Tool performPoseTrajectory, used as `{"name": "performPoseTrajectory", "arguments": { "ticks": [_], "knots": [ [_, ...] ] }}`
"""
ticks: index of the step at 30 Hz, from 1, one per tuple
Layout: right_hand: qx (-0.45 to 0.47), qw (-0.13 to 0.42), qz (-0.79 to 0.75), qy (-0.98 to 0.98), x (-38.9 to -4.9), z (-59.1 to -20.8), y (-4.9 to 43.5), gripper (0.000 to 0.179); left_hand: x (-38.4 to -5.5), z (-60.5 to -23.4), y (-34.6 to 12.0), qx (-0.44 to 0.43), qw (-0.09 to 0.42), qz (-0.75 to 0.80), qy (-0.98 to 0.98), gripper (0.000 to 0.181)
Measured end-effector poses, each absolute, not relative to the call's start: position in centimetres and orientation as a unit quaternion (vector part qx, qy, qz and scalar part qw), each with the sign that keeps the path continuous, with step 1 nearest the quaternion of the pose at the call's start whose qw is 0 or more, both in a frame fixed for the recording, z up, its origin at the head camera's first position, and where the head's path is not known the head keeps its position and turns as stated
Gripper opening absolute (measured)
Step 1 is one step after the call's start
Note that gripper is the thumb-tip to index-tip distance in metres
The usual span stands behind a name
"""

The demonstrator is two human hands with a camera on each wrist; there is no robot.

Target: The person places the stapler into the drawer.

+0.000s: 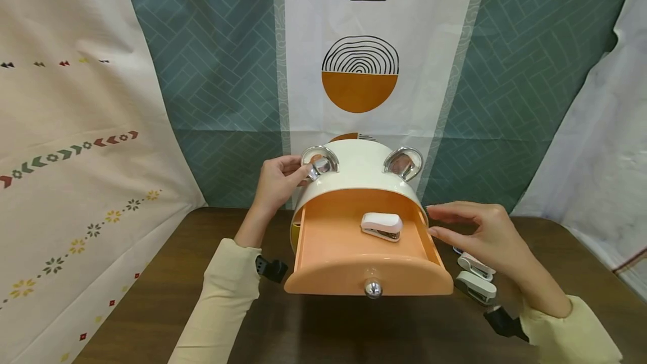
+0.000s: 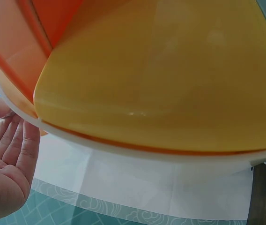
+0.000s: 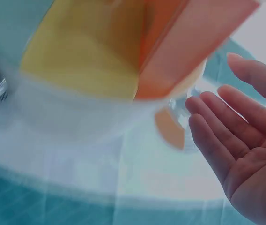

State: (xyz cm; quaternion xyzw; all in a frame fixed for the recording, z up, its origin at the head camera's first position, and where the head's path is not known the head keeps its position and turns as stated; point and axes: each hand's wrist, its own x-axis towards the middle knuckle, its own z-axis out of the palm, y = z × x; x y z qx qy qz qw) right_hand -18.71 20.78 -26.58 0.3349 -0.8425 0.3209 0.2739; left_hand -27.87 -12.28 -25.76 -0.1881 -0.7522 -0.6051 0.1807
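Note:
A white rounded drawer box with two silver ears stands on the table, its peach drawer pulled out. A mini stapler in pale pink and white lies inside the drawer. My left hand holds the box at its left ear, thumb in front and fingers partly hidden behind. Beside the drawer's right side, my right hand has its fingers extended, holding nothing. In the right wrist view this hand is apart from the box. The yellow inner part of the box fills most of the left wrist view.
Two more mini staplers, a pinkish one and a pale one, lie on the brown table below my right hand. Another small object by them is mostly hidden. Patterned cloth hangs behind the table, with cream cloth to the left.

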Motion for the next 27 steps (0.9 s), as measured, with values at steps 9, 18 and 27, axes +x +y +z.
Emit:
{"name": "performPoseTrajectory", "arguments": {
  "ticks": [9,18,27],
  "knots": [
    [0.269,0.244,0.317,-0.876,-19.1,-30.9,26.1,0.031,-28.0,-25.9,-12.5,-0.185,0.179,-0.602,-0.756,0.028],
    [0.205,0.115,0.307,-0.922,-19.7,-36.0,30.5,0.029,-27.9,-25.9,-12.4,-0.185,0.182,-0.605,-0.753,0.028],
    [0.237,0.059,0.218,-0.945,-20.2,-38.2,32.2,0.028,-28.0,-25.8,-12.2,-0.185,0.184,-0.605,-0.752,0.028]
  ]
}}
